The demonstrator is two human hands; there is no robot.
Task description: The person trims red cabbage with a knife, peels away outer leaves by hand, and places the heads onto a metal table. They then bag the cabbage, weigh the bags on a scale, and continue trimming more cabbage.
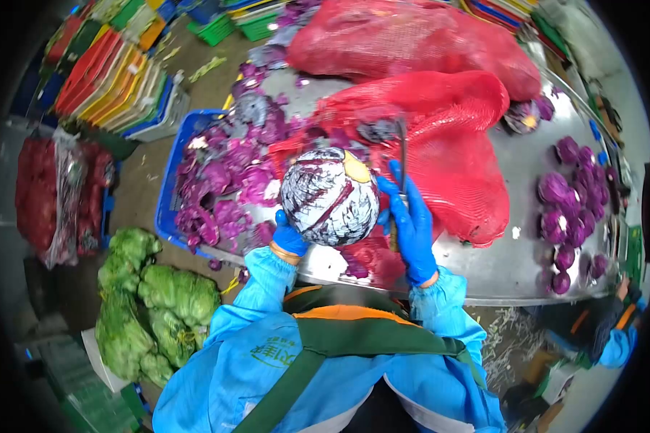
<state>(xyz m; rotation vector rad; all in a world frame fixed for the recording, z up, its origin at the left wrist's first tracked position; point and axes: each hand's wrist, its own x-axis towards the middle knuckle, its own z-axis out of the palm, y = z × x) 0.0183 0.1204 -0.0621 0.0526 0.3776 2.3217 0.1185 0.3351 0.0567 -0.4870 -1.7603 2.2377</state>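
A large red cabbage [328, 198] with whitish, dark-veined outer leaves and a pale cut stem end sits in my gloved left hand [289, 236], which cups it from the left and below. My gloved right hand [414, 229] is closed around a knife [402, 148], its narrow blade pointing away from me, just right of the cabbage. Beyond the knife, a red mesh bag [440, 166] lies crumpled on the metal table [484, 270]. Purple leaf scraps [231, 177] are heaped to the left of the cabbage.
A blue crate [167, 184] at the table's left catches leaf scraps. Trimmed red cabbages [574, 191] are grouped on the right. A full red mesh sack [412, 40] lies at the back. Bags of green vegetables [162, 310] stand on the floor at left. Another person's arm [617, 343] shows at lower right.
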